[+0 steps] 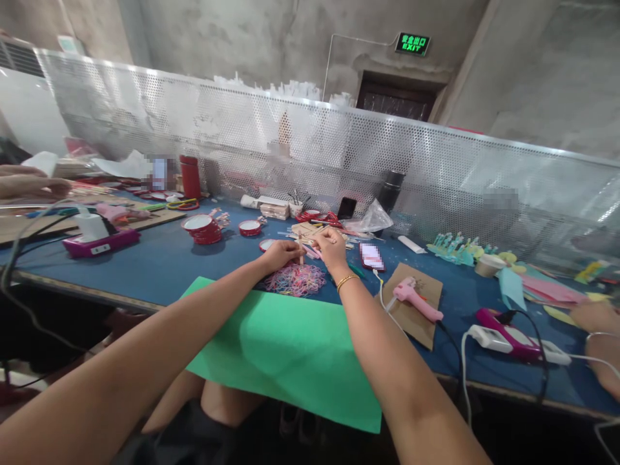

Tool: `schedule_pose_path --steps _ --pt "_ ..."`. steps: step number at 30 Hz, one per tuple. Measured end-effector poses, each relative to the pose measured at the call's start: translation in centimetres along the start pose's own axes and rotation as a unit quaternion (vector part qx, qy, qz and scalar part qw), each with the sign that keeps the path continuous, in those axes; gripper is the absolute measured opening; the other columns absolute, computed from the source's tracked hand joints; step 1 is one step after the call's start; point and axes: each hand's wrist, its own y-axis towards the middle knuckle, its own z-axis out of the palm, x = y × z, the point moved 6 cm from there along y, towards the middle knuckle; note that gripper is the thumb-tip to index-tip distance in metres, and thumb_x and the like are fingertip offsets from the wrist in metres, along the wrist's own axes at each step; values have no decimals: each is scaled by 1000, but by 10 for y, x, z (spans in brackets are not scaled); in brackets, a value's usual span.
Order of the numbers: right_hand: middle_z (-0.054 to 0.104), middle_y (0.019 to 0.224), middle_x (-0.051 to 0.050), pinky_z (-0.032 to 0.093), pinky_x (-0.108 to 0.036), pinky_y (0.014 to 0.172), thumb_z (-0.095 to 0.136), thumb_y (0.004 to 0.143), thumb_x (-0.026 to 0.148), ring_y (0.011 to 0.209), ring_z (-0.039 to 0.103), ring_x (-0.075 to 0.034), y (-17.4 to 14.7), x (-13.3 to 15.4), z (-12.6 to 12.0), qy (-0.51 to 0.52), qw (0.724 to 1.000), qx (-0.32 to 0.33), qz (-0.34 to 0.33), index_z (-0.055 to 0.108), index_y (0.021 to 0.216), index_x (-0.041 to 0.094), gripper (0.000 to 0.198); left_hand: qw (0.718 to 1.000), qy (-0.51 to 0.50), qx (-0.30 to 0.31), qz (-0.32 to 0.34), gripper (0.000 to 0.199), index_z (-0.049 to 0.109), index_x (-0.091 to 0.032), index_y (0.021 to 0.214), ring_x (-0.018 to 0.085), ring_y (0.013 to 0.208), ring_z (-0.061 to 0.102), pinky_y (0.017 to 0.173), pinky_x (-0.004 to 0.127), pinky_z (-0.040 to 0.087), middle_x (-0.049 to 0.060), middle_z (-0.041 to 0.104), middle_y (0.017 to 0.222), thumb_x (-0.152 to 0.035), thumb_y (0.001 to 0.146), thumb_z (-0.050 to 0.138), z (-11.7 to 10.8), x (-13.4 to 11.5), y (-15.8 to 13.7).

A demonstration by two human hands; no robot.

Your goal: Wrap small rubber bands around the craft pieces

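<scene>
My left hand (282, 254) is closed in a pinch on a small light wooden stick (301, 252), which stands roughly upright between my two hands. Just to the right, my right hand (331, 247) has its fingers pinched together beside the stick; whatever they hold is too small to make out. A loose heap of thin colourful rubber bands (295, 280) lies under both hands. Behind them several flat wooden sticks (310, 230) are scattered. A green sheet (285, 349) hangs from the table edge over my lap.
Red-rimmed round pieces (202, 230) are stacked at left. On the right, a pink glue gun (417, 299) rests on cardboard (433, 281), past a phone (372, 256). Purple power strips (513, 336) trail cables. A perforated metal screen (310, 148) stands behind; other people's hands (33, 184) show at both sides.
</scene>
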Motion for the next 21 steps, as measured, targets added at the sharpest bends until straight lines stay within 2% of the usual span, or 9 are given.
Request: schedule_pose_path --steps 5,9,12,17,21 --pt "63 58 3 45 -24 56 60 68 31 57 57 -14 -3 3 7 -18 999 32 -2 52 62 22 13 1000 1 4 20 44 67 -14 67 11 54 51 53 22 40 0 66 61 -57 72 74 1 -7 -1" --pt "63 58 3 45 -24 56 60 68 32 56 57 -14 0 0 1 -15 1000 1 -5 52 62 23 14 1000 -13 5 13 43 68 -14 67 12 58 56 57 23 43 1 67 63 -56 70 75 2 -8 0" --pt "62 58 4 47 -25 59 61 69 32 58 58 -14 1 0 -1 -20 1000 -7 -16 52 62 23 15 1000 -15 -1 3 41 69 -14 69 12 56 54 54 23 41 1 68 63 -54 71 76 1 -6 0" --pt "64 60 3 46 -24 57 61 70 32 58 58 -14 -2 -1 7 -23 999 32 -11 53 63 23 14 1000 -5 4 11 39 69 -13 69 11 53 51 51 22 38 1 67 62 -51 74 75 0 -8 -3" --pt "63 60 4 47 -24 57 62 69 33 57 58 -14 0 -1 2 -9 1000 8 -9 52 64 23 15 1000 -9 5 3 39 69 -14 68 10 51 49 50 22 38 1 66 60 -52 74 74 0 -5 -2"
